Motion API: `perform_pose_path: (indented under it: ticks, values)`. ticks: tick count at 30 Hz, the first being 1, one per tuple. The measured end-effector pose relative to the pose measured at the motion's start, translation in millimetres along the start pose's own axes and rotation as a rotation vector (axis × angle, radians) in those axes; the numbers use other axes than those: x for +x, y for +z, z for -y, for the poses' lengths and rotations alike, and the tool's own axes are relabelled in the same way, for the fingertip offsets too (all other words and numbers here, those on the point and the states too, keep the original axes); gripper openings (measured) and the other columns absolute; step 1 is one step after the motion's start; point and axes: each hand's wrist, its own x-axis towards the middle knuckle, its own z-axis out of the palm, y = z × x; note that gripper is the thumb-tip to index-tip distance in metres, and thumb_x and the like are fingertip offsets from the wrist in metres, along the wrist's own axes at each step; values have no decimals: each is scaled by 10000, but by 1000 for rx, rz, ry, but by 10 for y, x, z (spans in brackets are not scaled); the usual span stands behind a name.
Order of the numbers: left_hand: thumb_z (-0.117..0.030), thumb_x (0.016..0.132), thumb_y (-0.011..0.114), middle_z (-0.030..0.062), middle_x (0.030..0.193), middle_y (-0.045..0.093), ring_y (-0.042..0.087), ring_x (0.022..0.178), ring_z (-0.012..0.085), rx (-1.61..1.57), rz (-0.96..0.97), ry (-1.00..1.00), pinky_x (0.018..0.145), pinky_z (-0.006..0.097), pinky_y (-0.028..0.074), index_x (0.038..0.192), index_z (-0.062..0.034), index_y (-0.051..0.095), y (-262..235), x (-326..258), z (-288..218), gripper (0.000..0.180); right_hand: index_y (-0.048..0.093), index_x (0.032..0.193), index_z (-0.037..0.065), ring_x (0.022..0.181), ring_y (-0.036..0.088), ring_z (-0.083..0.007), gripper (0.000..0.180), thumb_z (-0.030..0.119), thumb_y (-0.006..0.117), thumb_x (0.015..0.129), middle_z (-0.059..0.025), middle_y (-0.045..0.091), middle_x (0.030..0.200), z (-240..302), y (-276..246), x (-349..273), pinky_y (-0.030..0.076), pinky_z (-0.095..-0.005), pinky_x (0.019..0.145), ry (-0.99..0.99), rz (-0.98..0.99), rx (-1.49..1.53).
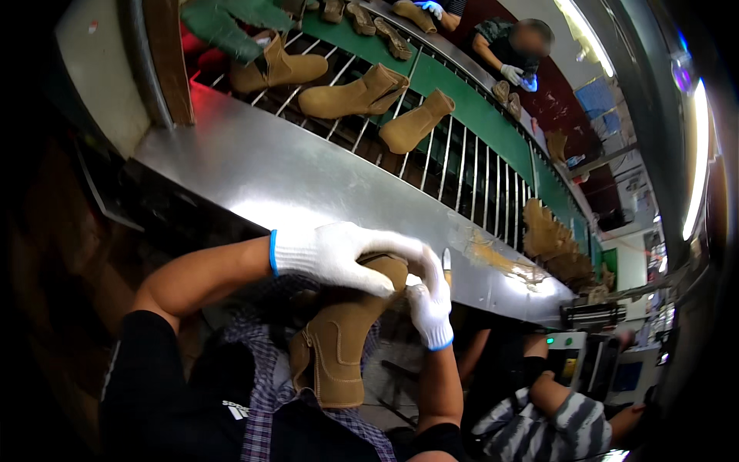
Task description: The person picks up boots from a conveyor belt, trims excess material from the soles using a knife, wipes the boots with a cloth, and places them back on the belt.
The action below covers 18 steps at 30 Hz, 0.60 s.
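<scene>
A tan suede ankle boot [336, 344] stands in front of my body with its shaft down and its toe up, tilted toward the metal ledge. My left hand [335, 254], in a white knit glove with a blue cuff, is wrapped over the toe end from the left. On the toe's right side is my right hand [431, 304], gloved the same way, its fingers bent in against the boot. Part of the toe and some fingertips are hidden between the gloves. Close beyond my right hand, a small knife-like tool [446, 264] lies at the ledge's edge.
Beyond the metal ledge [262, 165] runs a rack of metal rods [443, 165] carrying several tan boots [346, 92]. Brown boot pieces [550, 239] are heaped farther right. A green belt [462, 92] lies behind. Co-workers [508, 50] work across the line; another person [546, 416] sits at right.
</scene>
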Motion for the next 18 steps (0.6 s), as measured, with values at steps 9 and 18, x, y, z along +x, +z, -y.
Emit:
perform_pose_path:
  ticks: [9,18]
  values:
    - [-158,828,904,297,1650,476,670,1368,422,504,-364,12,1161,443,571,1671,-13,363,548,-1124,714,1011,493,1642,13,1396,660,-342,1153,681,909,799,-240,645,1536,608,-237,613,505,-447,1190,144,430,-287]
    - [-53,976,793,196,1231,799,802,1112,338,266,-563,378,981,384,641,1370,-4,701,280,-216,453,407,585,1525,17,1331,694,-359,1068,592,1001,727,-218,702,1410,1057,-146,551,544,-462,1130,51,480,-549]
